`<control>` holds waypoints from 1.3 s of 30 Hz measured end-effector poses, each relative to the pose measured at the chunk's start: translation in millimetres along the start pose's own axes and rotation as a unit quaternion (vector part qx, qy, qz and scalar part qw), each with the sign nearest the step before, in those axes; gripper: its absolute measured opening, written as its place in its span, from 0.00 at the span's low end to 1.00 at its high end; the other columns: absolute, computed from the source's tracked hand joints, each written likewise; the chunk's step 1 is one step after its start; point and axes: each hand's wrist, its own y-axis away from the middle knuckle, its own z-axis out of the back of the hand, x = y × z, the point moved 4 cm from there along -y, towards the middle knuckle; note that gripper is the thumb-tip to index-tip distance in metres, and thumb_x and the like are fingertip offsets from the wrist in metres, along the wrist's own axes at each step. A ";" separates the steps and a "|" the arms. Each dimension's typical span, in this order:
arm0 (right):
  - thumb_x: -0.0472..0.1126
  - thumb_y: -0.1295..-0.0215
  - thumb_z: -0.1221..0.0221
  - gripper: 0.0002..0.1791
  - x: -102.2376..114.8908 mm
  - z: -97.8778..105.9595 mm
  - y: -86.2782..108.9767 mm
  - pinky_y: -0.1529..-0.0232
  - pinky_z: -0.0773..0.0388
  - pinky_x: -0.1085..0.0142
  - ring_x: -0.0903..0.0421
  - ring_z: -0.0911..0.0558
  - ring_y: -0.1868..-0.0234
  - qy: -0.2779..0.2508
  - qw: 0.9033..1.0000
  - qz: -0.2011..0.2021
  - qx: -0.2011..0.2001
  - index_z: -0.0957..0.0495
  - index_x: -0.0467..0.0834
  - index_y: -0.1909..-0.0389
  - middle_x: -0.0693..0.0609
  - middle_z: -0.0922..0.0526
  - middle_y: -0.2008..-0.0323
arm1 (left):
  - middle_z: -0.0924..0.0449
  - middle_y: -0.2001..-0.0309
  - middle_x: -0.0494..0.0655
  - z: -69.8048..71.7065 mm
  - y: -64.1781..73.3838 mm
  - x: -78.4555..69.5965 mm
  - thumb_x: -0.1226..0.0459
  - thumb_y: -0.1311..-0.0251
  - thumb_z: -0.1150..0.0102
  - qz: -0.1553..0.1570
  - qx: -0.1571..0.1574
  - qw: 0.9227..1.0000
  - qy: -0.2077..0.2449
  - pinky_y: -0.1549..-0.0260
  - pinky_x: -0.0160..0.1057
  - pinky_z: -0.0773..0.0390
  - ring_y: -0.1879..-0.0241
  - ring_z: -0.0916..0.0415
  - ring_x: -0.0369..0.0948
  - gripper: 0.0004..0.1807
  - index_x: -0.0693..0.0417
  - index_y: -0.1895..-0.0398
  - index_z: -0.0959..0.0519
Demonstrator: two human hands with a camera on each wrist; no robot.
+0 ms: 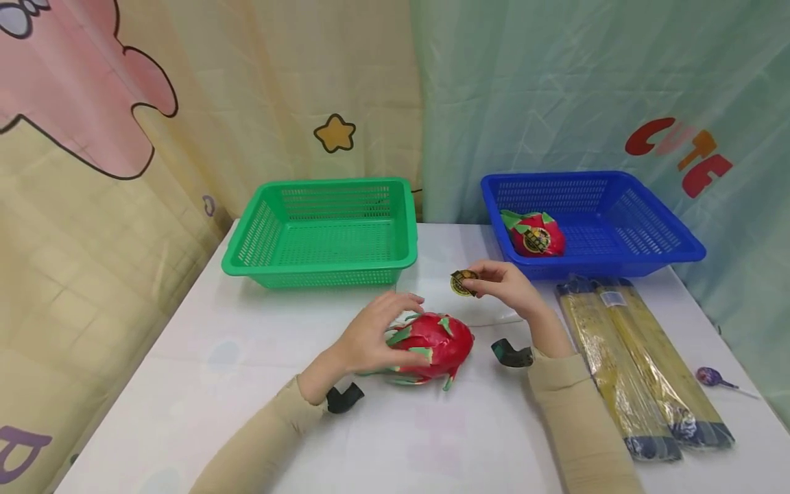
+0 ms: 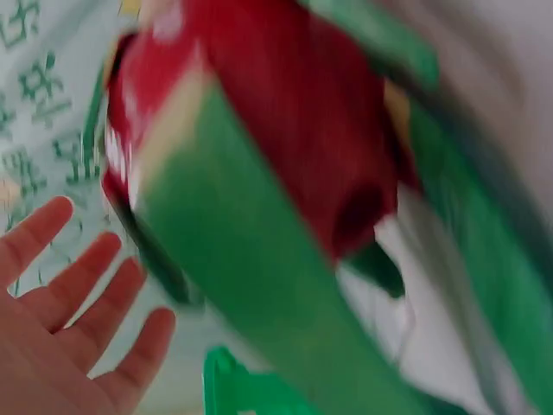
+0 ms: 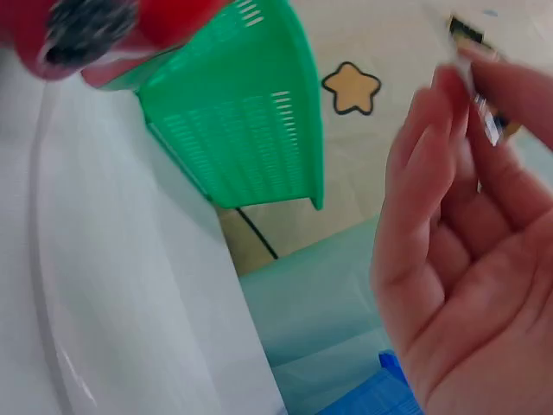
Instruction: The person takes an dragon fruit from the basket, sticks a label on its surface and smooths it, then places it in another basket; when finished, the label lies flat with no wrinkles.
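Observation:
A red dragon fruit (image 1: 441, 346) with green scales lies on the white table in front of me. Around its left end is my left hand (image 1: 370, 336), the thumb along the near side and the fingers over the far side. In the left wrist view those fingers (image 2: 86, 285) are spread and loosely straight beside the fruit (image 2: 285, 112). My right hand (image 1: 509, 285) pinches a round black-and-gold sticker (image 1: 463, 281) between thumb and fingertips, above the table beyond the fruit. The right wrist view shows the sticker (image 3: 467, 28) nearly edge-on.
A green basket (image 1: 321, 269) stands at the back left. In the blue basket (image 1: 669, 237) at the back right sits another dragon fruit (image 1: 552, 237) bearing a similar sticker. To the right lie two long clear-wrapped packs (image 1: 636, 370) and a lollipop (image 1: 710, 376). A white sheet (image 1: 487, 312) lies under my right hand.

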 end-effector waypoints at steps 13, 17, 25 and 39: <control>0.30 0.39 0.42 0.13 9.1 -16.1 16.1 0.65 0.22 0.68 0.61 0.22 0.68 -0.071 0.982 0.072 0.157 0.17 0.51 0.62 0.54 0.18 0.67 | 0.33 0.38 0.43 -23.9 0.3 20.6 0.56 0.40 0.42 0.039 0.040 0.998 0.029 0.48 0.45 0.27 0.37 0.39 0.38 0.21 0.49 0.44 0.26; 0.33 0.42 0.37 0.05 2.1 -20.3 13.7 0.66 0.22 0.66 0.60 0.22 0.71 -0.060 0.988 0.023 0.143 0.19 0.45 0.67 0.53 0.19 0.71 | 0.36 0.35 0.41 -23.9 0.5 25.4 0.55 0.37 0.45 0.065 0.053 0.994 0.067 0.48 0.47 0.28 0.36 0.40 0.38 0.20 0.45 0.42 0.27; 0.35 0.46 0.34 0.05 -6.3 -26.8 11.4 0.71 0.29 0.67 0.59 0.27 0.73 -0.011 0.990 -0.030 0.137 0.22 0.42 0.75 0.54 0.21 0.77 | 0.37 0.35 0.37 -24.1 0.2 25.9 0.55 0.36 0.46 0.088 0.062 0.991 0.085 0.48 0.46 0.28 0.37 0.39 0.36 0.18 0.43 0.43 0.28; 0.34 0.46 0.33 0.09 1.4 -33.2 11.7 0.73 0.28 0.67 0.58 0.28 0.76 0.041 0.987 -0.017 0.152 0.22 0.34 0.76 0.51 0.20 0.78 | 0.37 0.35 0.36 -24.8 0.4 26.0 0.55 0.36 0.46 0.091 0.059 0.990 0.085 0.46 0.46 0.30 0.37 0.41 0.33 0.18 0.42 0.43 0.28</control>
